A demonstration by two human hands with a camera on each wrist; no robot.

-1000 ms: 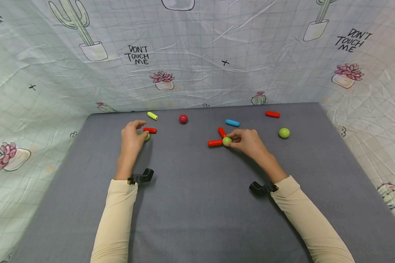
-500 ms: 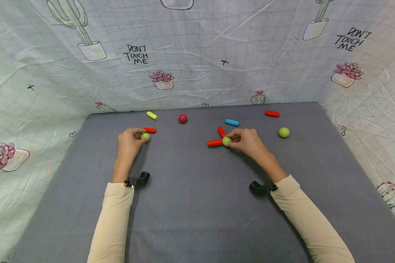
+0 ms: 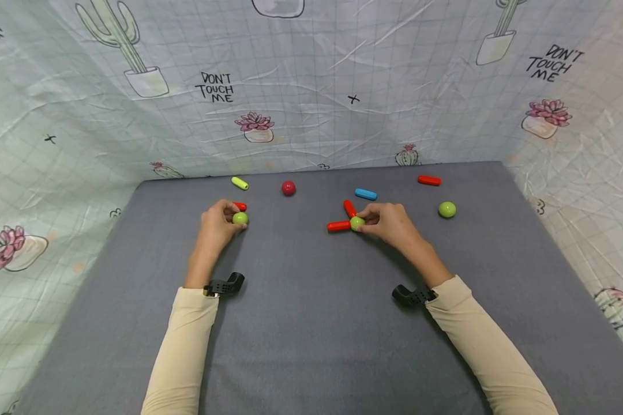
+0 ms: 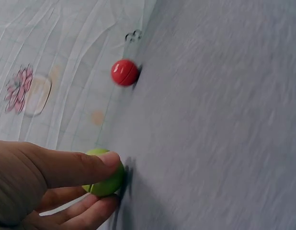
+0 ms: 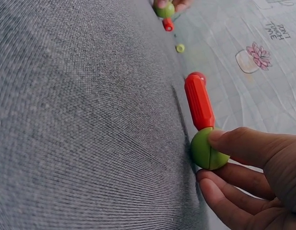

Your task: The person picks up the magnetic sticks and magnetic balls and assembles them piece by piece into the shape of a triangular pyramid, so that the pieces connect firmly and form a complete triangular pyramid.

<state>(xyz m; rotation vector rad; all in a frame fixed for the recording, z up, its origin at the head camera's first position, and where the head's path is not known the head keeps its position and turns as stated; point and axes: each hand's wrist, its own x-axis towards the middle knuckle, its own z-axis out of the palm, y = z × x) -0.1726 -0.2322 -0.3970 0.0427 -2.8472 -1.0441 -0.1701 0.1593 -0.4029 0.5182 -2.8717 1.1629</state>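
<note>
My left hand (image 3: 217, 226) pinches a green ball (image 4: 107, 182) between thumb and fingers, close to the grey tabletop. Just behind that hand lies a red stick (image 3: 240, 206), partly hidden by the fingers. With thumb and fingertips, my right hand (image 3: 391, 226) holds another green ball (image 5: 205, 152). Two red sticks meet this ball: one red stick (image 3: 338, 226) points left, and a second red stick (image 3: 349, 208) points away toward the back. In the right wrist view the left-pointing stick stands out from the ball, while the other is mostly hidden behind the hand.
Along the back of the table (image 3: 301, 323) lie a yellow-green stick (image 3: 240, 183), a red ball (image 3: 288, 188), a blue stick (image 3: 366, 194) and a red stick (image 3: 429, 180). A green ball (image 3: 447, 209) sits right of my right hand. A printed curtain (image 3: 311, 75) rises behind the table.
My left hand has gripped the green ball, drawn back slightly, then shifted right with it, away from the loose red stick. My right hand and its joined pieces have stayed in place.
</note>
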